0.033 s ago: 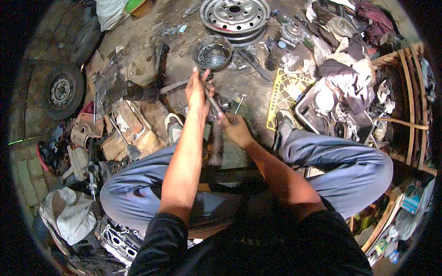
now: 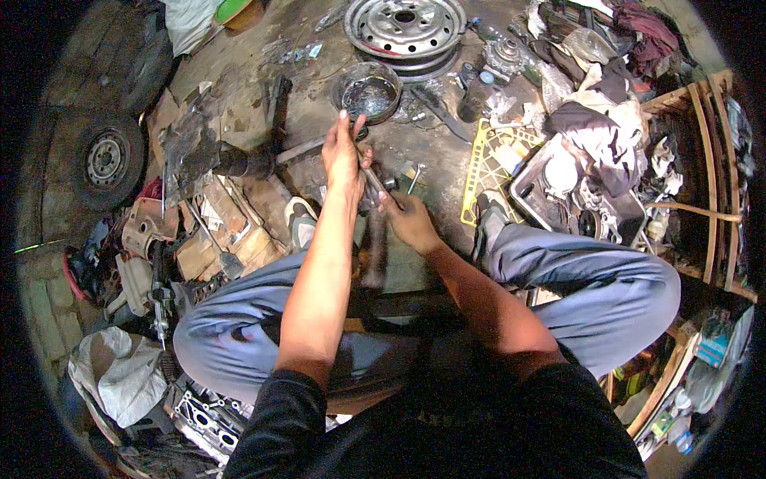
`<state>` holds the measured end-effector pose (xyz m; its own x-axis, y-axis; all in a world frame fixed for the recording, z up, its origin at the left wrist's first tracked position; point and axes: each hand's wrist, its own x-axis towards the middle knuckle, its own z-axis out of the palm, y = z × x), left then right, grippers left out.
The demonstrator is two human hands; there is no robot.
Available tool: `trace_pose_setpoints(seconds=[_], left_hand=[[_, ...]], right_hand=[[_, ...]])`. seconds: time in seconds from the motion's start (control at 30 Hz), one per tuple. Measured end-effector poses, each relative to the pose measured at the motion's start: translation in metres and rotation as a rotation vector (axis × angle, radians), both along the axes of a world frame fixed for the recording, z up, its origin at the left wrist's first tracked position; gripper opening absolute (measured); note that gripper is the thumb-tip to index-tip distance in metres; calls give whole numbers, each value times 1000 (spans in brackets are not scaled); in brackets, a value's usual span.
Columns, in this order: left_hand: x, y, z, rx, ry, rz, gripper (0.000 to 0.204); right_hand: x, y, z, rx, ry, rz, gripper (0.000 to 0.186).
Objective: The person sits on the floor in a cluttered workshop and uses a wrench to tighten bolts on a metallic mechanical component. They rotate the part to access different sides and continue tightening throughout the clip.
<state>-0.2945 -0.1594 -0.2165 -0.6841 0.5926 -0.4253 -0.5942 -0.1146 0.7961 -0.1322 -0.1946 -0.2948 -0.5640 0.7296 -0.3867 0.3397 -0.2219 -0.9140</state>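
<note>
The person sits low with knees spread, and both hands meet over the floor (image 2: 447, 172) between the shoes (image 2: 302, 223). The right hand (image 2: 413, 225) is closed around the lower end of a metal rod (image 2: 373, 184), thumb toward its upper side. The rod slants up and to the left, to the left hand (image 2: 345, 156). That one is partly open, two fingers pointing away from the body and others bent near the rod's upper end; whether they grip it or merely rest against it, I cannot tell from this angle.

Just beyond the left hand stands a round dark bowl (image 2: 338, 88) with something dark and shiny in it, and behind that lies a steel wheel (image 2: 405, 36). A grey bar (image 2: 302, 149) on the floor runs leftward from beside the left hand. A small wrench (image 2: 416, 178) lies near the right hand, on its far side.

Farther right, a yellow frame (image 2: 472, 180) lies flat next to a tray (image 2: 523, 195) of metal parts, with rags (image 2: 594, 132) heaped at its far side. On the left are cardboard (image 2: 239, 235) by the knee and, well apart, a tyre (image 2: 132, 160). A white sack (image 2: 124, 371) sits behind the left knee, near a pale engine part (image 2: 209, 419)
</note>
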Motion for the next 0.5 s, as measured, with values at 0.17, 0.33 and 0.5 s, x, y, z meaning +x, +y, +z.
trace_pose_setpoints(seconds=[0.17, 0.33, 0.5], left_hand=[[6, 8, 63, 128, 331, 13, 34], [-5, 7, 148, 179, 650, 105, 30], [12, 0, 221, 288, 973, 184, 30]], right_hand=[[-12, 60, 62, 422, 169, -64, 39], [34, 159, 252, 806, 230, -87, 36], [124, 159, 394, 1067, 427, -78, 38]])
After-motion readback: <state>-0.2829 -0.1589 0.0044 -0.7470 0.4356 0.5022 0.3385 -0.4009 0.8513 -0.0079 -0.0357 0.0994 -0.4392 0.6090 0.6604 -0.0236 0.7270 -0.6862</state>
